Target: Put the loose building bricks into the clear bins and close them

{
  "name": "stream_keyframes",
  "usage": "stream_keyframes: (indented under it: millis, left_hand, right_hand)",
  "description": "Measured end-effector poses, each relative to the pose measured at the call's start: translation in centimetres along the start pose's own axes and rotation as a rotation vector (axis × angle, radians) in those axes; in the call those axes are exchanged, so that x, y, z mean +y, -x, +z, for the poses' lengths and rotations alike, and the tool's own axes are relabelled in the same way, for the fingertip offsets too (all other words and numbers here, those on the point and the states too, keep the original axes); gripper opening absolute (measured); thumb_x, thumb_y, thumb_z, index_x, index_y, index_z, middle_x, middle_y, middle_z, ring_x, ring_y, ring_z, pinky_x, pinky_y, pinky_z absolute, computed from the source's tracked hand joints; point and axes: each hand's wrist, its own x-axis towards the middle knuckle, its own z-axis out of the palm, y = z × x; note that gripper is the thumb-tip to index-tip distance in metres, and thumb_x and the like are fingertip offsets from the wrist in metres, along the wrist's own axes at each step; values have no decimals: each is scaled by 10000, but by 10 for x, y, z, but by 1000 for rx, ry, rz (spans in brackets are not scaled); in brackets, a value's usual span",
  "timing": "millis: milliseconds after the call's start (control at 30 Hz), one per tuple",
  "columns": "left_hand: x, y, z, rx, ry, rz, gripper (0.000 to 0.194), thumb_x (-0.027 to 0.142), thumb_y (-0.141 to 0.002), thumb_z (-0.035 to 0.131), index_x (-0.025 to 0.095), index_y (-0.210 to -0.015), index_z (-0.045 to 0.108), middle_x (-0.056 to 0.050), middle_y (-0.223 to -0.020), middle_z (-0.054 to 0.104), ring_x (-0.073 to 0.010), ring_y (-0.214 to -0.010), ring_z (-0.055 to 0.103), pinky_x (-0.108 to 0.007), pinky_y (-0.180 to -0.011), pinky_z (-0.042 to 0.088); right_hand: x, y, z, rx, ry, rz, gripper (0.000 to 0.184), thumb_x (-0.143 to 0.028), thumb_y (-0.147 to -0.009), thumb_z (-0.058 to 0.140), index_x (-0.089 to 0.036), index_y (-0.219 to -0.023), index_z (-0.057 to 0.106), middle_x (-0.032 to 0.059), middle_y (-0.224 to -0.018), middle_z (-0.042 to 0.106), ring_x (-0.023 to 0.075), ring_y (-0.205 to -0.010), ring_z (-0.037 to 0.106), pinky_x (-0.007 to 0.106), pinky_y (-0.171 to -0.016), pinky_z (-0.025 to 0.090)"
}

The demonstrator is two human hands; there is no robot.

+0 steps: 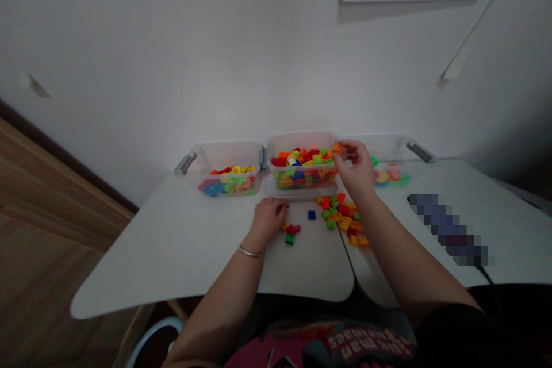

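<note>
An orange block (337, 149), its long axis unclear, is sitting pinched in my right hand (357, 165), by the middle box (276, 168), ahead and rightward of my left hand (267, 220), which is resting near a red block (294, 229); I can't tell its grip.

"Where's your left hand (268, 218)?"
"Just beyond my bangle (250, 252), back upward, fingers curled."
"And the right hand (359, 168)?"
"Farther out, right of the bangle, my thumb and fingertips pinched, that forearm (414, 253) slanting inward."
</note>
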Motion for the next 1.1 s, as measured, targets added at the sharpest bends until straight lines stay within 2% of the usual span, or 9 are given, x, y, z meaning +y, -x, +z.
stream_keyframes:
  millis: [133,267,400,500,600,733,900,1000,1100]
  left_hand:
    - [1,-1,-1,7,-22,-44,209,204,-868,536,222,-923,737,-49,-964,738,-227,-946,637,-356,-893,457]
    - [0,-1,0,7,-15,-42,206,211,-870,540,224,-926,738,-46,-952,739,-223,-946,633,-348,-894,455]
    - [-2,-1,1,-6,-12,-37,213,214,-873,537,220,-942,738,-41,-968,738,-227,-957,629,-351,-908,447]
    - [-1,-1,0,-17,-11,-40,219,216,-876,531,220,-953,737,-40,-978,736,-221,-964,627,-339,-910,444]
    - [0,-1,-1,-25,-16,-43,221,215,-878,527,221,-953,734,-35,-981,735,-218,-967,623,-332,-910,441]
    - [2,0,-2,-24,-20,-36,221,224,-883,525,217,-952,735,-36,-980,736,-221,-964,622,-336,-905,441]
    - [2,0,-3,-22,-9,-43,226,211,-880,522,219,-950,736,-35,-983,735,-217,-965,622,-334,-910,439]
    - [1,0,-2,-27,-14,-50,224,211,-878,524,219,-949,737,-39,-977,734,-220,-967,620,-338,-907,439]
    - [0,-1,-1,-27,-11,-42,219,218,-875,530,219,-948,736,-39,-976,732,-222,-970,618,-339,-908,438]
  right_hand:
    - [14,-35,17,42,13,86,260,-342,-787,579,-230,-1016,525,37,-976,634,146,-803,591,287,-700,501]
    - [16,-51,34,-149,166,172,172,-323,-772,604,-206,-889,558,31,-865,654,160,-756,601,306,-705,482]
    - [10,-54,42,-352,426,173,122,-336,-763,630,-220,-781,596,28,-810,666,189,-759,604,316,-708,456]
    - [8,-54,44,-451,534,185,129,-349,-764,643,-223,-767,615,34,-834,678,194,-774,604,304,-700,442]
    - [8,-54,45,-492,558,197,112,-336,-764,647,-229,-793,638,32,-856,686,194,-784,606,300,-697,436]
    - [10,-54,45,-449,525,151,73,-290,-755,629,-230,-791,651,36,-863,683,206,-825,607,321,-744,449]
    - [12,-47,39,-215,276,3,106,-277,-779,579,-207,-836,634,64,-911,676,225,-872,594,373,-828,467]
    - [7,-29,30,-111,102,-43,165,-293,-802,552,-196,-921,613,66,-911,664,209,-814,591,370,-792,487]
    - [-1,3,17,-116,80,-138,202,-270,-796,562,-198,-981,597,69,-943,655,206,-811,588,370,-784,489]
